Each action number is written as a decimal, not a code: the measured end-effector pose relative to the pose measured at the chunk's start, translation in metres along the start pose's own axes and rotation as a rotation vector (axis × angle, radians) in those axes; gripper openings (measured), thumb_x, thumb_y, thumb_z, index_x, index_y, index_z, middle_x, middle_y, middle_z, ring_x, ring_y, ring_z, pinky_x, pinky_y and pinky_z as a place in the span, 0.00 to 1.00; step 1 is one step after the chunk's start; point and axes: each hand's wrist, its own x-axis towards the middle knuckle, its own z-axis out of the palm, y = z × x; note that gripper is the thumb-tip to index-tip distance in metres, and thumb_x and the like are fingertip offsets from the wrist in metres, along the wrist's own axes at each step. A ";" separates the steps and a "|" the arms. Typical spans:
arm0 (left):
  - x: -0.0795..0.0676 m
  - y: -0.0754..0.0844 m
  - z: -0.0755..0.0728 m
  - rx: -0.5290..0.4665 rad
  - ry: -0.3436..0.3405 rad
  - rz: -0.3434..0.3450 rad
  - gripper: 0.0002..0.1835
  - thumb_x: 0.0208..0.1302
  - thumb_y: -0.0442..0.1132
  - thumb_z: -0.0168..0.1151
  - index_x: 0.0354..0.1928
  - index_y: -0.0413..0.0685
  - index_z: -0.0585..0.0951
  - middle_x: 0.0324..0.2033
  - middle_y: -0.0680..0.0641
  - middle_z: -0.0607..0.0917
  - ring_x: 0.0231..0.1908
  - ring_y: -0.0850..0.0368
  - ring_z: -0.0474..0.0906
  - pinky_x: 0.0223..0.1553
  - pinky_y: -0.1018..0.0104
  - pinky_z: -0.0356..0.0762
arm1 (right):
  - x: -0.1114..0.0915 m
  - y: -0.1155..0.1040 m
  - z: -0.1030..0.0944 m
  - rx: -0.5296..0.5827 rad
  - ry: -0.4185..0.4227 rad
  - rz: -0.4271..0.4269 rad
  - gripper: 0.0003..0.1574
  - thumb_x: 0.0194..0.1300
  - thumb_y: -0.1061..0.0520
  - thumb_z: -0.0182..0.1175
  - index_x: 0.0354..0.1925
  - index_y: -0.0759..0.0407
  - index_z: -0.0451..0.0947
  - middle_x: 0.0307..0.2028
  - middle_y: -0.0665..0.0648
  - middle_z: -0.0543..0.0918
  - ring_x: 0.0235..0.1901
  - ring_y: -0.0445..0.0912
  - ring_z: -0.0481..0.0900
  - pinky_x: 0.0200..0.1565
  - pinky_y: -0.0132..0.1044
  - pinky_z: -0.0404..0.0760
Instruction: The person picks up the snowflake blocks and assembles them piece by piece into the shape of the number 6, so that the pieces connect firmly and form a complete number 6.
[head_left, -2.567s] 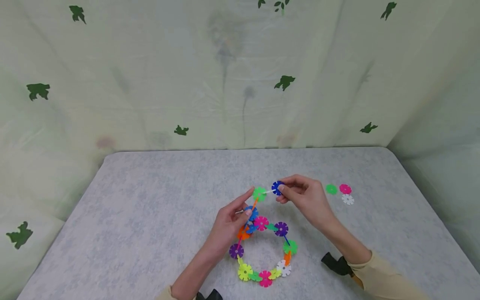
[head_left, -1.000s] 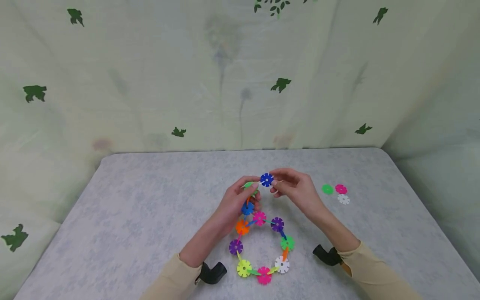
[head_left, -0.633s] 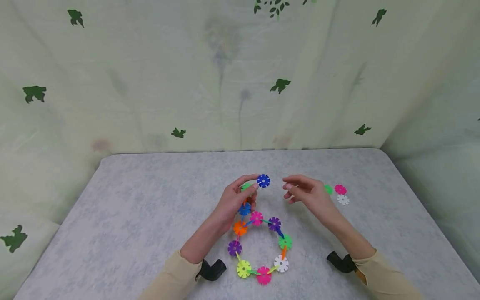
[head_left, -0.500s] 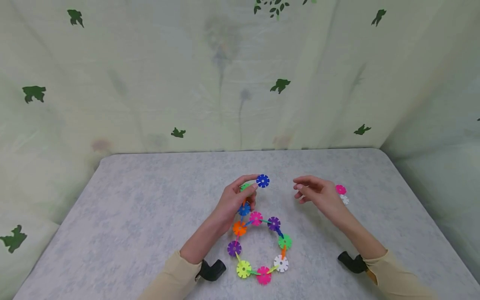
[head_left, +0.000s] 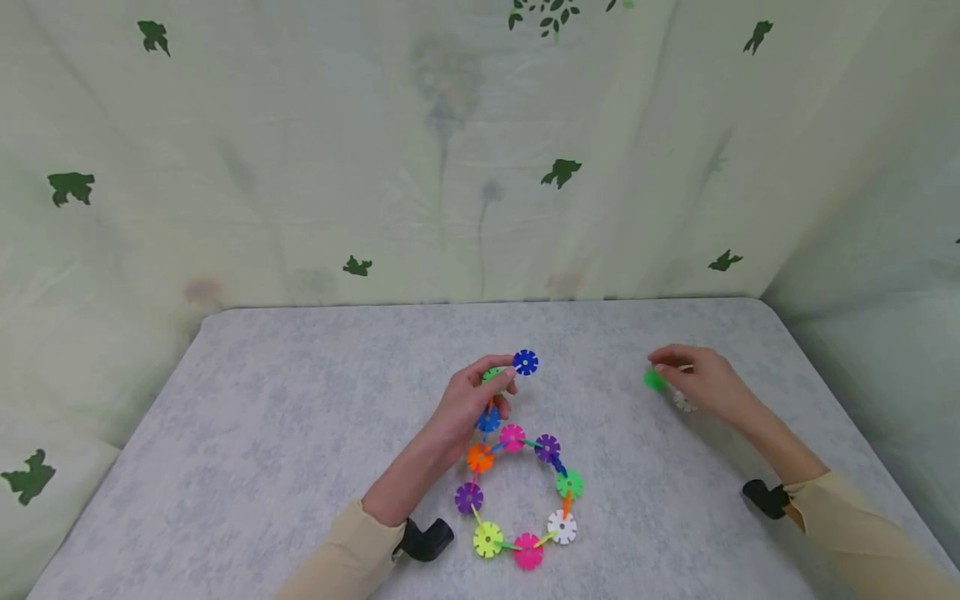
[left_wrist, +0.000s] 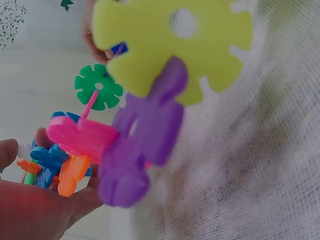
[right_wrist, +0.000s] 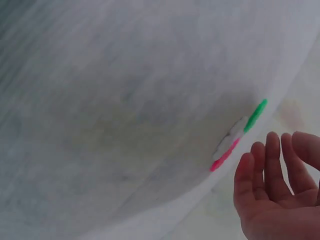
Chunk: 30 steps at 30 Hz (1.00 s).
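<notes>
My left hand [head_left: 459, 417] grips one end of a chain of slotted plastic snowflake discs, its thumb and index finger at a light green disc [head_left: 491, 376]. A dark blue disc [head_left: 532, 365] sticks out just past the fingertips. Below the hand, the chain runs through a blue disc [head_left: 487, 422] into a ring of colourful discs, among them a yellow one [head_left: 487, 546]. My right hand [head_left: 708, 385], with loosely bent fingers and nothing in them, hovers over three loose discs: green [head_left: 653, 381], white [head_left: 683, 402] and pink [right_wrist: 225, 156]. In the head view the right hand hides the pink one.
The ring lies on a grey mottled tabletop [head_left: 315, 417] near its front, between both forearms. A pale curtain [head_left: 315, 167] with green bird shapes hangs behind the table and along its sides. Black wrist mounts [head_left: 426, 542] protrude below the sleeves.
My right hand let go of the dark blue disc and travelled right to the loose discs. The left hand, after shifting its grip to the green disc, stays nearly still with the chain.
</notes>
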 end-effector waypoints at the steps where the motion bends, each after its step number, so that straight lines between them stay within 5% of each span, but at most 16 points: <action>1: 0.000 0.000 -0.001 -0.015 -0.003 -0.010 0.18 0.74 0.42 0.56 0.62 0.47 0.76 0.36 0.42 0.79 0.22 0.56 0.75 0.40 0.63 0.77 | 0.001 0.002 -0.001 -0.006 -0.007 0.008 0.20 0.75 0.55 0.53 0.58 0.65 0.76 0.54 0.64 0.80 0.50 0.58 0.78 0.42 0.42 0.80; 16: 0.002 -0.003 -0.004 -0.070 0.019 -0.071 0.20 0.72 0.47 0.58 0.62 0.52 0.76 0.34 0.46 0.77 0.23 0.55 0.76 0.33 0.66 0.75 | 0.005 0.007 0.003 -0.108 -0.067 -0.014 0.22 0.65 0.62 0.65 0.56 0.64 0.78 0.52 0.65 0.79 0.48 0.57 0.76 0.48 0.54 0.78; 24: 0.002 0.000 0.000 -0.105 0.056 -0.066 0.19 0.71 0.51 0.59 0.57 0.51 0.79 0.31 0.47 0.77 0.21 0.55 0.74 0.31 0.66 0.78 | 0.010 0.011 -0.001 -0.128 -0.121 -0.025 0.16 0.63 0.63 0.66 0.50 0.64 0.80 0.41 0.57 0.81 0.41 0.51 0.76 0.42 0.45 0.78; 30: 0.002 0.004 0.002 -0.145 0.098 -0.081 0.16 0.69 0.51 0.62 0.47 0.47 0.81 0.26 0.48 0.75 0.17 0.55 0.71 0.26 0.66 0.77 | 0.008 0.000 -0.004 -0.047 -0.070 -0.014 0.07 0.67 0.64 0.62 0.43 0.62 0.79 0.35 0.56 0.81 0.33 0.49 0.77 0.32 0.38 0.78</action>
